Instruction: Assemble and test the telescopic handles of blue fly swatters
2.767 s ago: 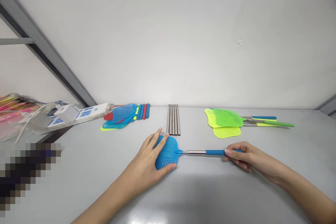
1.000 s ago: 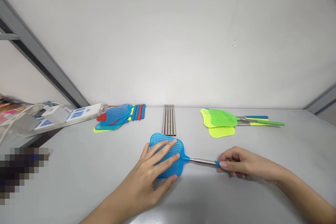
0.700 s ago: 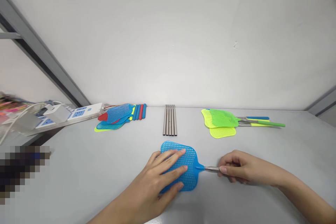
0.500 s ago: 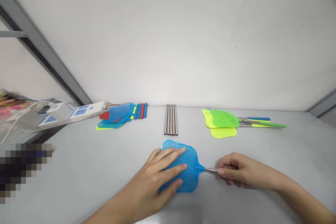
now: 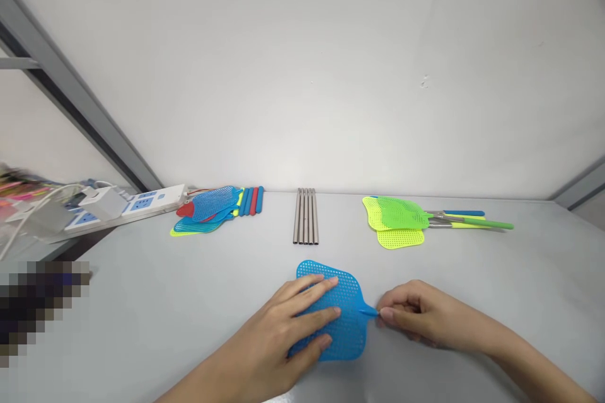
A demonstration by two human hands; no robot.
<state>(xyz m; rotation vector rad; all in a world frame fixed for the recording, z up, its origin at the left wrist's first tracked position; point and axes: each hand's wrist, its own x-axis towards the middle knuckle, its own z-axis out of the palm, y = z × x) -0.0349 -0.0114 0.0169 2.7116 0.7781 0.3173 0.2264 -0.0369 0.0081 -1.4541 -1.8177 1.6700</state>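
Observation:
A blue fly swatter head [image 5: 347, 321], a perforated paddle, lies on the table in front of me. My left hand [image 5: 278, 327] rests on its left part with fingers spread and stretched out, pressing from above. At the swatter's narrow neck, on the right, my right hand [image 5: 416, 315] is closed in a pinch between thumb and forefinger. The metal rod that showed there earlier is now almost wholly covered by those fingers. Just beyond the paddle, several steel tubes [image 5: 305, 217] lie side by side, pointing away from me.
At the back right lie fly swatters [image 5: 401, 214] with rods and coloured grips. Loose swatter heads [image 5: 215, 204] are piled at the back left beside coloured handle grips [image 5: 250, 201]. A power strip [image 5: 158, 199] with plugs and cables sits farther left. A wall [image 5: 302, 107] rises behind the table.
The blue swatter head has shifted slightly right and towards me, with my left hand still on it. My right hand has come left to its neck, and the metal between them no longer shows.

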